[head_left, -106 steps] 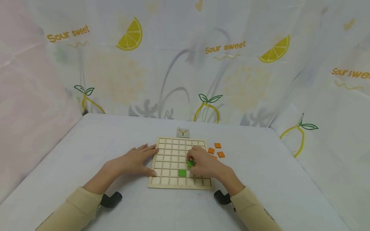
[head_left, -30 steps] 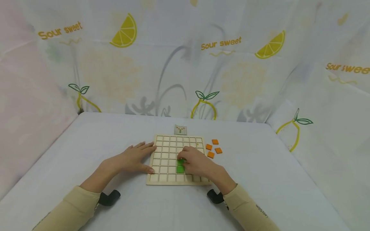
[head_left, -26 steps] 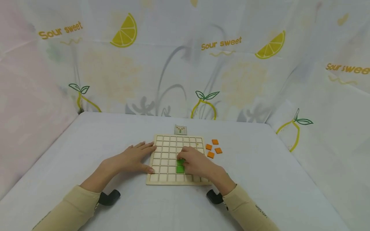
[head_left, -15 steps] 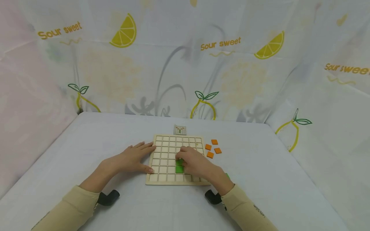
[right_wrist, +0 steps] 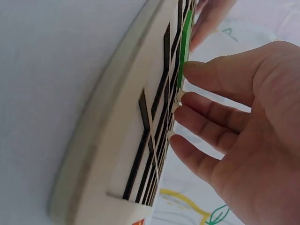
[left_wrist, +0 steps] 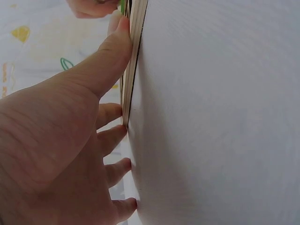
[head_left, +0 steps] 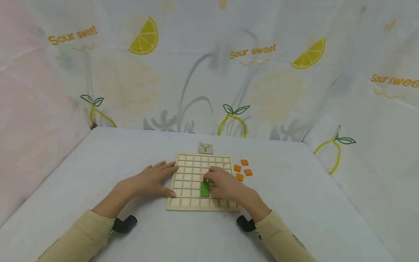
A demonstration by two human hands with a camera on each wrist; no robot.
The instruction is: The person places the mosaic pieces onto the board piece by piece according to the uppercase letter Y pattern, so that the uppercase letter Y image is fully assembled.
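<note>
Apparently settling far green tile point(head_left: 204, 185) into grid board point(head_left: 203, 209), beyond near green tile point(head_left: 204, 193). Touching it with right hand point(head_left: 226, 185); cannot tell if pinched. Bracing board's edge with spread left hand point(head_left: 148, 182). Next, probably: release, reach for orange tiles point(head_left: 248, 172). Since earliest frame, moved tile one column left.

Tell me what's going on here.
A person's right hand is over a wooden grid board, its thumb touching one of two green tiles set in adjoining squares; whether it pinches it is unclear. The left hand rests at the board's left edge. Four orange tiles lie off to the right, and a small pattern card lies beyond the board.
</note>
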